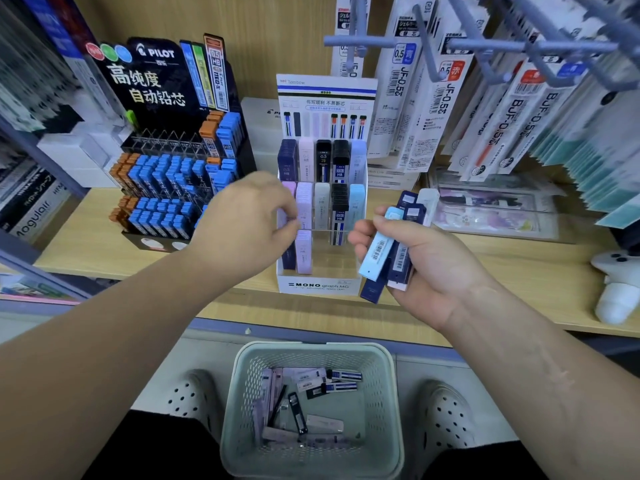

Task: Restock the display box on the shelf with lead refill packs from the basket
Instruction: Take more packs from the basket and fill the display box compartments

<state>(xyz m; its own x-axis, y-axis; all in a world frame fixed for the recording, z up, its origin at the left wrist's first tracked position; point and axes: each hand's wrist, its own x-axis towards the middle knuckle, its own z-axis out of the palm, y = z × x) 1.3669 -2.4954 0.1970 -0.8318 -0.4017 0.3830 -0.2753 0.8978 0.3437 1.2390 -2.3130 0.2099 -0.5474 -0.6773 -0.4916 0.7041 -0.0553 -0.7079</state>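
White display box (318, 285) stands mid-frame on the shelf (104, 244), left hand (242, 220) curled at its left column, too blurred to tell if it pinches anything, right hand (433, 268) gripping a fan of packs (379, 249) just beside it, more packs lying in the basket (311, 348) at bottom centre.

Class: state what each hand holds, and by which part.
Right hand grips a fan of lead refill packs around their middles. Left hand, at the display box, is blurred: cannot tell.

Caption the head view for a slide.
Left hand reaches into the MONO display box while right hand holds several lead refill packs above the basket.
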